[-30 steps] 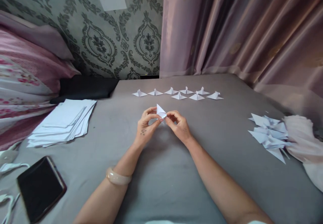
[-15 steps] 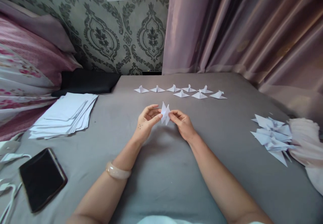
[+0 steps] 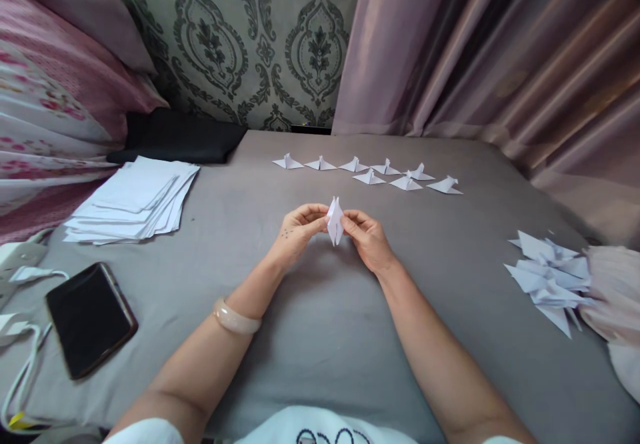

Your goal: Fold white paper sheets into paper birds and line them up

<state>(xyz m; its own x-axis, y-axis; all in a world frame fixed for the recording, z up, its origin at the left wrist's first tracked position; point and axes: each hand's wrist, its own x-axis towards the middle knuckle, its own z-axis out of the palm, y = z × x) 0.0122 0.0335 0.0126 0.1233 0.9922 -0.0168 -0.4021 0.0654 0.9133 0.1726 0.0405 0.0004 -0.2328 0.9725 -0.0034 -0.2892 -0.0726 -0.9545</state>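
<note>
A small folded white paper (image 3: 335, 223), diamond-shaped with two points at its top, is held upright above the grey cloth. My left hand (image 3: 302, 232) pinches its left edge between thumb and fingers. On the right edge, my right hand (image 3: 367, 237) has a like pinch. Beyond my hands stand several folded paper birds (image 3: 369, 177) in two loose rows. More folded paper pieces with pointed wings (image 3: 550, 274) lie heaped at the far right.
A stack of white paper sheets (image 3: 131, 201) lies at the left, with a black folded item (image 3: 183, 139) behind it. Nearer is a phone (image 3: 91, 319) beside a power strip (image 3: 19, 257) and white cables. Pale cloth (image 3: 613, 284) bunches at the right. Curtains (image 3: 425, 51) hang behind.
The folded paper's points have come closer together, and it now looks narrower and more closed. Both hands keep hold of it. The camera view has shifted slightly.
</note>
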